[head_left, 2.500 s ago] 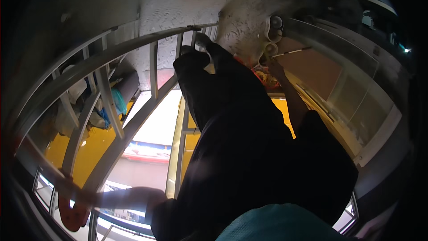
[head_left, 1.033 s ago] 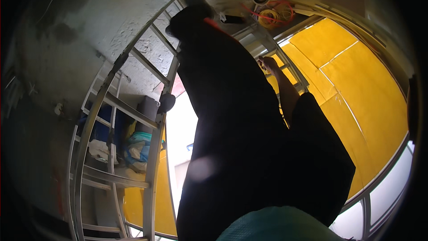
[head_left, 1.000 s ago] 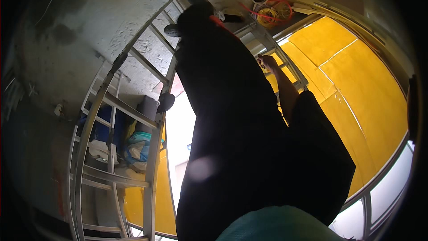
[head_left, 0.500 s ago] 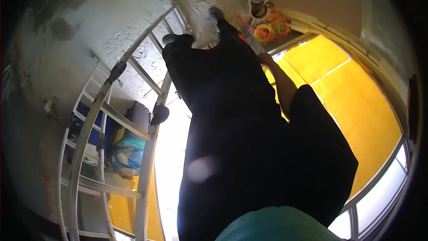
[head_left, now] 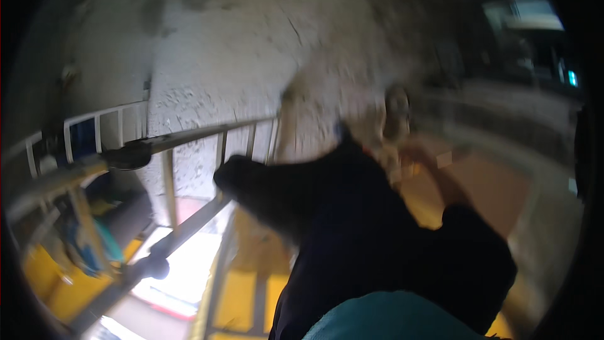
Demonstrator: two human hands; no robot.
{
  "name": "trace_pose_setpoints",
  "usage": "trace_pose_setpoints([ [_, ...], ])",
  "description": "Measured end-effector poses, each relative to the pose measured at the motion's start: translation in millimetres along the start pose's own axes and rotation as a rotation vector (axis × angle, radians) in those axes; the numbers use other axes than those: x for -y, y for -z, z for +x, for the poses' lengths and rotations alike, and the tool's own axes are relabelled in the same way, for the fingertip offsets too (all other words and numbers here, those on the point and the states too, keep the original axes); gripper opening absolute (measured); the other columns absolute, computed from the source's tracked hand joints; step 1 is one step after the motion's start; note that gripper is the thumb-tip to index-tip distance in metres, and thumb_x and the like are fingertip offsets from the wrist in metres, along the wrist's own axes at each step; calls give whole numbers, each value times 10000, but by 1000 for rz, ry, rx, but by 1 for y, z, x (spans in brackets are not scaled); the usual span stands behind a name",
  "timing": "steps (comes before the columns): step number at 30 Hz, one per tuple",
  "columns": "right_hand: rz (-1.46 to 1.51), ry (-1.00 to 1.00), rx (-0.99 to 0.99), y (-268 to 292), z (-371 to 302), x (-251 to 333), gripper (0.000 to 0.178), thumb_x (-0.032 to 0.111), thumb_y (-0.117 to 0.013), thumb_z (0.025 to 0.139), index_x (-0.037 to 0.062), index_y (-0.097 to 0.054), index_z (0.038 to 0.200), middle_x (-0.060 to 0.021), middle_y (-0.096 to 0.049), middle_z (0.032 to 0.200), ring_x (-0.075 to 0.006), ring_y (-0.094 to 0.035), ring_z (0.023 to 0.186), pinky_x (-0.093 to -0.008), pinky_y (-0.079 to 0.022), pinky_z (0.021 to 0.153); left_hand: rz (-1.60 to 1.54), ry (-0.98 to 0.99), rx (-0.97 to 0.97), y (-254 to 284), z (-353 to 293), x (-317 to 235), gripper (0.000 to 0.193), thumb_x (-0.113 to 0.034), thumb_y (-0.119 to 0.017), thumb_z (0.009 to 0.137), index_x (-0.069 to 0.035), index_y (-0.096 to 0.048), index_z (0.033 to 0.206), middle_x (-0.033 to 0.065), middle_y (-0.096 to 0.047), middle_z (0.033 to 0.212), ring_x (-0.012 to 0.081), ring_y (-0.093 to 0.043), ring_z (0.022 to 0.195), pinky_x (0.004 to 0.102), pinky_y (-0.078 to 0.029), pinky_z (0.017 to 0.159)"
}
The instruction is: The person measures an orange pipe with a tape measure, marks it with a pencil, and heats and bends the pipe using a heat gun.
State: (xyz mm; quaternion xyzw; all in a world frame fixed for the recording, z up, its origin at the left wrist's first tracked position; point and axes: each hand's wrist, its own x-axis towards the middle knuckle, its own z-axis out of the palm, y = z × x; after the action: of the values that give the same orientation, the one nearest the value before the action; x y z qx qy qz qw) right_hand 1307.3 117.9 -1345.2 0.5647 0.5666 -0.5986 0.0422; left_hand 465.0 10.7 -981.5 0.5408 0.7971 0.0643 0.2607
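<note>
Running along your left, a metal ladder (head_left: 195, 135) is the thing nearest your body, its rungs set between two rails. The dark rounded fitting (head_left: 129, 155) on its upper rail is probably a hinge, placed there so the sections can fold or lock. Your dark-clad legs (head_left: 302, 192) spread apart, one reaching the rungs, likely for a wider stance; whether that foot bears on a rung or only rests beside it, you cannot tell here. Your right hand (head_left: 412, 153) is out to the side, beside a blurred, pale-rimmed round shape (head_left: 396, 113) and the brown board (head_left: 494, 179), perhaps held wide for balance or support. Blur hides its fingers, so whether they are apart, together or clamped on something cannot be told. Your left hand does not show. Beyond the ladder, a teal bundle (head_left: 112, 242) sits close to the yellow surface (head_left: 56, 293), seemingly stowed aside.
</note>
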Motion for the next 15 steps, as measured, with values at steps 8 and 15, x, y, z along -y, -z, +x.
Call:
trace_pose_setpoints([
  [8,-331,-351,-4,-15,54,-196,258,315,-653,972,76,-745,940,-80,-718,768,-181,-682,686,-350,-551,693,-53,210,-239,-131,38,-72,294,-208,-591,1001,32,-608,1171,243,-674,921,395,-652,825,473,-530,714],
  [15,559,-697,-438,8,5,-149,248,251,-607,930,46,-701,824,-102,-665,755,-216,-611,679,-401,-498,687,-413,479,-29,-581,2,-83,305,-282,-660,956,-6,-633,1082,126,-705,978,195,-667,795,382,-525,635],
])
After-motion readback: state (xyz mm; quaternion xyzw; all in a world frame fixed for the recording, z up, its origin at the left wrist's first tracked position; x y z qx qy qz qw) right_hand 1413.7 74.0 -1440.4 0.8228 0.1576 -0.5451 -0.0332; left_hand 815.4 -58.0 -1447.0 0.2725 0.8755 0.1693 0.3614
